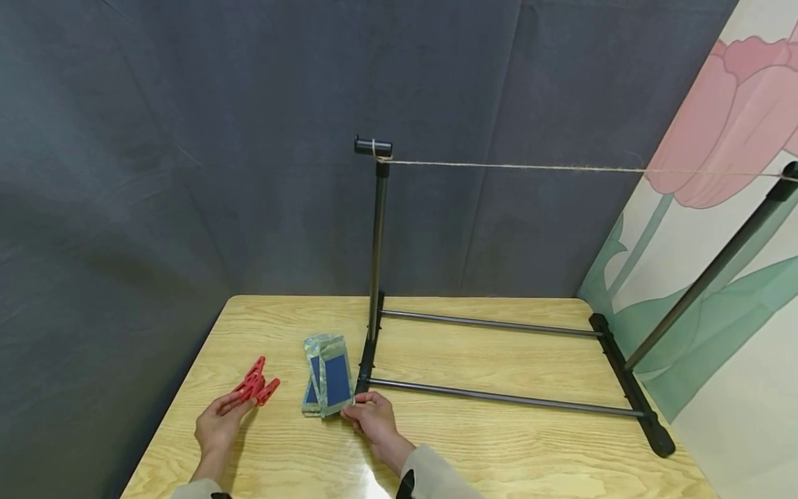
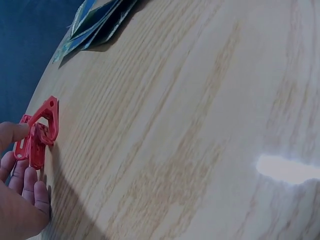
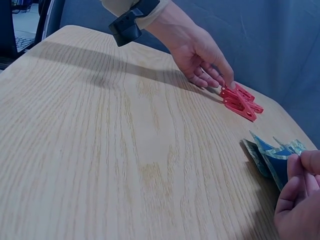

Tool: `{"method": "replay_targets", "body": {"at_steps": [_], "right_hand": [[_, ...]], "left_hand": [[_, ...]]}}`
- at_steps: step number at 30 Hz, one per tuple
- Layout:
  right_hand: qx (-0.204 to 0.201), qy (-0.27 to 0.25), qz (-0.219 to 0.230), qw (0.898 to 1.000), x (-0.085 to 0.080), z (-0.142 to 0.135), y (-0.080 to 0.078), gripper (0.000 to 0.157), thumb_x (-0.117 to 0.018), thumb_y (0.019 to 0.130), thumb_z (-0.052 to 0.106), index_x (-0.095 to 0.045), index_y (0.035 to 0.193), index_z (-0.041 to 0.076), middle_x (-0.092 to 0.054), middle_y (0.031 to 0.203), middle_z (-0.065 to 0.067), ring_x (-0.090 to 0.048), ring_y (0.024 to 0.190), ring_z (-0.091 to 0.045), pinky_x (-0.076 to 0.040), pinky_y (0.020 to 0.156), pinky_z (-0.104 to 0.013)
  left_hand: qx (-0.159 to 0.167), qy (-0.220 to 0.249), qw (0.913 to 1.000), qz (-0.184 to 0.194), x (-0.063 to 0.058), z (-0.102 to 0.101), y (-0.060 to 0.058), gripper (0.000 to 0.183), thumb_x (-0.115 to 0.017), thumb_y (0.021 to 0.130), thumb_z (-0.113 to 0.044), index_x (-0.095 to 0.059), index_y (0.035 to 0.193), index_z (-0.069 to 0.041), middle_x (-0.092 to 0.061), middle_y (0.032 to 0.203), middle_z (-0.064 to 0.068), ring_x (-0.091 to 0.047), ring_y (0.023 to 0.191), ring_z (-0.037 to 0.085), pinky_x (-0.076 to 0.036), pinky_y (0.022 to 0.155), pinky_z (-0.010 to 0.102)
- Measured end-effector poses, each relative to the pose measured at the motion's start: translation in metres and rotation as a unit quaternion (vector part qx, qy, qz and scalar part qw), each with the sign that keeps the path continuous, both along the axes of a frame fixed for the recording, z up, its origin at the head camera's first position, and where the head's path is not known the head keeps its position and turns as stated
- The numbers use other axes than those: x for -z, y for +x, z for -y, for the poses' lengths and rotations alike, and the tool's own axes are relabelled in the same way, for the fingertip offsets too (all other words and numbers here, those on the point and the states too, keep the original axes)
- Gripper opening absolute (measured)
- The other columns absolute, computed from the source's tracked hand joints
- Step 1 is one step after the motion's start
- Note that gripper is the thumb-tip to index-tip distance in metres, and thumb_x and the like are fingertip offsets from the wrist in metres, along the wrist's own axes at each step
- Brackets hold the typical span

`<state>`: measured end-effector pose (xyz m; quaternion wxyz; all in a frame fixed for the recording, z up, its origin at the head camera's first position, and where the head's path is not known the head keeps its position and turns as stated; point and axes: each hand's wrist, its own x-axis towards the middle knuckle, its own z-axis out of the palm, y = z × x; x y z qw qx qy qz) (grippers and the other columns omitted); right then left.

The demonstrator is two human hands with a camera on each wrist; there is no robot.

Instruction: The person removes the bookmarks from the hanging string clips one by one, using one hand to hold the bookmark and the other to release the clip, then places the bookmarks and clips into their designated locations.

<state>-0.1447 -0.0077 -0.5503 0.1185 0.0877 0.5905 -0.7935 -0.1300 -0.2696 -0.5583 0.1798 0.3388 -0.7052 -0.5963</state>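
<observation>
Red plastic clothespins (image 1: 252,381) lie in a small cluster at the left of the wooden table. My left hand (image 1: 218,424) pinches one of them between thumb and fingers, as the left wrist view also shows. To their right are flat rectangular pieces, dark blue with a green patterned border. The upper blue piece (image 1: 337,381) overlaps a lower one (image 1: 311,398), which it partly hides. With thumb and fingertips my right hand (image 1: 374,419) grips the upper piece at its near right corner. In the right wrist view its edge (image 3: 272,160) stands raised off the table.
A black metal frame (image 1: 508,398) stands on the table (image 1: 499,450) to the right, its left post (image 1: 378,235) close behind the blue pieces. Between the post tops runs a thin string (image 1: 511,166). Dark curtains (image 1: 299,138) hang behind and at the left.
</observation>
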Motion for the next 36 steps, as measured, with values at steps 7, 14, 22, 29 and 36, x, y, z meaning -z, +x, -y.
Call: {"method": "replay_targets", "body": {"at_steps": [7,14,22,29,36], "right_hand": [[0.005,0.036,-0.013,0.999,-0.0048,0.0004,0.0037,0.022,-0.069,0.077,-0.011,-0.054,0.092,-0.007,-0.070,0.076,-0.013,-0.068,0.067,-0.015,-0.045,0.054,-0.019],[0.010,0.094,-0.010,0.995,-0.0001,0.0003,0.0016,0.023,-0.075,0.073,-0.007,-0.058,0.087,-0.004,-0.068,0.069,-0.007,-0.067,0.061,-0.016,-0.045,0.050,-0.020],[0.005,0.105,-0.009,0.994,0.0005,0.0018,0.0035,0.018,-0.074,0.074,-0.010,-0.059,0.083,-0.004,-0.069,0.068,-0.011,-0.071,0.065,-0.024,-0.043,0.046,-0.017],[-0.017,0.147,-0.029,0.989,-0.0017,0.0030,0.0036,0.019,-0.075,0.069,-0.007,-0.067,0.087,-0.006,-0.065,0.067,-0.004,-0.059,0.051,-0.010,-0.045,0.047,-0.021],[-0.026,0.153,-0.018,0.988,-0.0053,0.0038,0.0040,0.019,-0.067,0.070,-0.014,-0.065,0.086,-0.004,-0.062,0.064,-0.011,-0.059,0.042,-0.011,-0.043,0.038,-0.017]], "left_hand": [[0.011,-0.015,0.9998,0.011,0.0046,0.0029,0.0005,0.042,-0.086,0.070,-0.003,-0.066,0.105,0.007,-0.069,0.072,-0.006,-0.055,0.061,-0.009,-0.040,0.058,0.005],[0.023,-0.043,0.9984,0.029,0.0054,0.0036,0.0005,0.043,-0.086,0.070,-0.007,-0.067,0.106,0.006,-0.068,0.073,-0.006,-0.054,0.062,-0.005,-0.039,0.058,0.008],[0.040,-0.073,0.9953,0.050,0.0028,0.0004,0.0003,0.041,-0.083,0.073,-0.007,-0.066,0.107,0.007,-0.067,0.077,-0.001,-0.053,0.065,0.001,-0.042,0.081,0.036],[0.042,-0.088,0.9941,0.048,0.0016,-0.0006,0.0008,0.040,-0.082,0.073,-0.008,-0.066,0.106,0.008,-0.064,0.073,-0.005,-0.052,0.064,0.002,-0.041,0.059,0.018],[0.037,-0.100,0.9932,0.045,0.0017,-0.0016,-0.0009,0.041,-0.084,0.072,-0.009,-0.066,0.104,0.009,-0.060,0.072,-0.005,-0.051,0.064,0.005,-0.038,0.055,0.019]]}}
